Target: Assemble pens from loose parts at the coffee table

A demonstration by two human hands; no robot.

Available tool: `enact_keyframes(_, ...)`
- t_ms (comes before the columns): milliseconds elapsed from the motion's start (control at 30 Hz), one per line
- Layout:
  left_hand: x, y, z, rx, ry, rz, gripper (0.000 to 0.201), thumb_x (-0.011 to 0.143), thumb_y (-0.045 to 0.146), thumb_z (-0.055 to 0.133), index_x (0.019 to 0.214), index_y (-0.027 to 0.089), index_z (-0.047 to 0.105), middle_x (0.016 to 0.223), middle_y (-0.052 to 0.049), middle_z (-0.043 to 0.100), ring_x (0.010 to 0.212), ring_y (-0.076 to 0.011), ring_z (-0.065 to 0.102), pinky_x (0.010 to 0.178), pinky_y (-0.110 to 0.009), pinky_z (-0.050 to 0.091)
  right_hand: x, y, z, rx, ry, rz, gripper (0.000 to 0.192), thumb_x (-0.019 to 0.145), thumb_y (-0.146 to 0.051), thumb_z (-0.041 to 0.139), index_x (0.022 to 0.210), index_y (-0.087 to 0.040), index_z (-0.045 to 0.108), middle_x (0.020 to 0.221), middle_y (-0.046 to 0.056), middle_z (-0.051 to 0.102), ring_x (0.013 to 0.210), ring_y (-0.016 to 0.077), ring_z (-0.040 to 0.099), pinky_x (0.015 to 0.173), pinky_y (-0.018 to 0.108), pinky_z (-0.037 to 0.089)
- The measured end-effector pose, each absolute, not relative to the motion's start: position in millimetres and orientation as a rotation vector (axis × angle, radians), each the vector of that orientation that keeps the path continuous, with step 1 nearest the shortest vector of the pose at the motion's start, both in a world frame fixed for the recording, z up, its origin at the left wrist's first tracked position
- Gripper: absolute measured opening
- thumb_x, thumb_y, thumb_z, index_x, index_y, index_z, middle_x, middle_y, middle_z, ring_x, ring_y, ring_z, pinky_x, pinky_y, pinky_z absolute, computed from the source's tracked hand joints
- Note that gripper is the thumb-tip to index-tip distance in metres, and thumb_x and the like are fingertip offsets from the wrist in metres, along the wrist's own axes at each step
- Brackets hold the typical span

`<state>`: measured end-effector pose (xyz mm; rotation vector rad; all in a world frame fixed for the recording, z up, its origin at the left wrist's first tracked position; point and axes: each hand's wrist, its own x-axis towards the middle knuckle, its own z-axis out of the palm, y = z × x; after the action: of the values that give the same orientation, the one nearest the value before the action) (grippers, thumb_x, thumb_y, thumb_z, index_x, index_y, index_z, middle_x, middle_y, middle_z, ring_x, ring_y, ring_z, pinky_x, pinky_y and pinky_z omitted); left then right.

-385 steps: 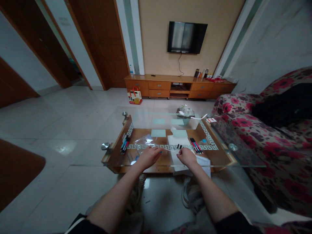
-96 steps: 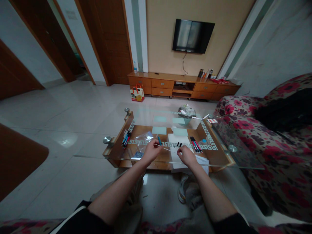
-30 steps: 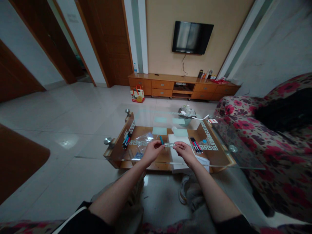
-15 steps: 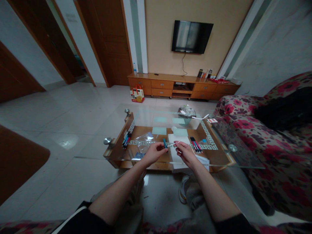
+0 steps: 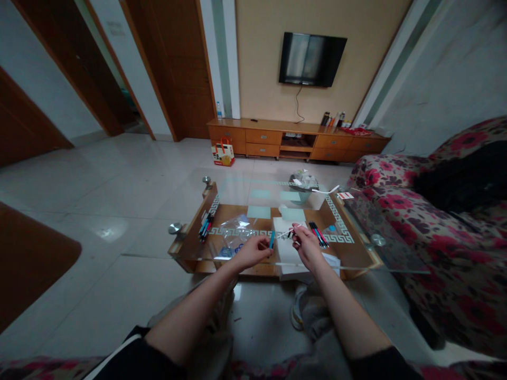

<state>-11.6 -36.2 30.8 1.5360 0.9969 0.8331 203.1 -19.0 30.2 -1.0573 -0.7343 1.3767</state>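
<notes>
My left hand (image 5: 252,250) grips a small blue pen part (image 5: 271,239) upright over the near edge of the glass coffee table (image 5: 368,258). My right hand (image 5: 306,244) pinches a thin white pen refill (image 5: 288,233) that points left toward the blue part. Both hands hover just above white paper (image 5: 288,252) on the glass. A clear plastic bag (image 5: 233,230) lies left of my left hand. Small black caps by my right fingers are partly hidden.
Bundles of pens lie at the table's left (image 5: 205,226) and right (image 5: 318,234). A bowl of wrappers (image 5: 303,182) stands at the far side. A floral sofa (image 5: 443,232) borders the right. A wooden TV cabinet (image 5: 295,140) and a gift bag (image 5: 222,153) stand beyond.
My right hand has lifted the white refill up and to the right, away from the blue part. My left hand tipped the blue part more upright and drifted slightly right.
</notes>
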Motion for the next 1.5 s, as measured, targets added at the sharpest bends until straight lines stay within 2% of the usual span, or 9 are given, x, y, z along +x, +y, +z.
enact_keyframes(233, -11.0, -36.6, 27.7, 1.611, 0.94, 0.79, 0.008, 0.073, 0.022, 0.065, 0.077, 0.016, 0.063, 0.069, 0.001, 0.061, 0.061, -0.0118, 0.056, 0.057, -0.022, 0.042, 202.4, -19.3, 34.5, -1.023, -0.717, 1.361, 0.034, 0.068, -0.044, 0.083, 0.09, -0.02, 0.07, 0.085, 0.001, 0.066, 0.056, 0.0069, 0.045, 0.045, 0.021, 0.028)
enact_keyframes(667, -12.4, -37.8, 30.7, 1.699, 0.929, 0.792, 0.011, 0.076, 0.02, 0.063, 0.083, 0.015, 0.069, 0.073, -0.001, 0.064, 0.065, -0.0127, 0.055, 0.062, -0.023, 0.042, 201.3, -19.9, 32.3, -1.059, -0.769, 1.299, 0.033, 0.069, -0.045, 0.081, 0.087, -0.02, 0.071, 0.085, 0.001, 0.066, 0.057, 0.0072, 0.046, 0.046, 0.021, 0.03)
enact_keyframes(900, -12.1, -36.7, 29.5, 1.713, 0.922, 0.75, 0.015, 0.077, 0.02, 0.061, 0.087, 0.013, 0.071, 0.069, 0.0, 0.062, 0.063, -0.0116, 0.053, 0.06, -0.022, 0.039, 201.8, -21.4, 29.0, -1.131, -0.841, 1.267, 0.041, 0.071, -0.046, 0.08, 0.102, -0.021, 0.071, 0.09, 0.004, 0.07, 0.061, 0.0092, 0.049, 0.05, 0.02, 0.033)
enact_keyframes(1133, -13.5, -36.7, 28.5, 1.74, 0.965, 0.716, 0.02, 0.081, 0.025, 0.06, 0.091, 0.012, 0.071, 0.07, 0.0, 0.061, 0.064, -0.0111, 0.052, 0.061, -0.021, 0.038, 198.2, -22.0, 27.4, -1.182, -0.942, 1.259, 0.036, 0.074, -0.054, 0.075, 0.083, -0.019, 0.069, 0.085, 0.006, 0.071, 0.06, 0.0109, 0.05, 0.048, 0.021, 0.031)
enact_keyframes(1267, -14.5, -37.5, 30.2, 1.783, 0.961, 0.708, 0.021, 0.084, 0.029, 0.059, 0.088, 0.012, 0.07, 0.069, 0.0, 0.06, 0.063, -0.0109, 0.05, 0.061, -0.021, 0.037, 197.0, -22.7, 24.1, -1.224, -1.024, 1.266, 0.04, 0.072, -0.057, 0.075, 0.084, -0.019, 0.072, 0.086, 0.006, 0.07, 0.063, 0.0119, 0.052, 0.05, 0.022, 0.033)
enact_keyframes(1500, -15.3, -39.1, 35.7, 1.848, 1.002, 0.713, 0.028, 0.088, 0.038, 0.058, 0.081, 0.013, 0.068, 0.067, 0.001, 0.058, 0.063, -0.011, 0.048, 0.061, -0.022, 0.036, 198.4, -23.1, 21.9, -1.265, -1.123, 1.249, 0.043, 0.072, -0.06, 0.075, 0.081, -0.017, 0.073, 0.069, 0.002, 0.061, 0.061, 0.0124, 0.049, 0.053, 0.023, 0.034)
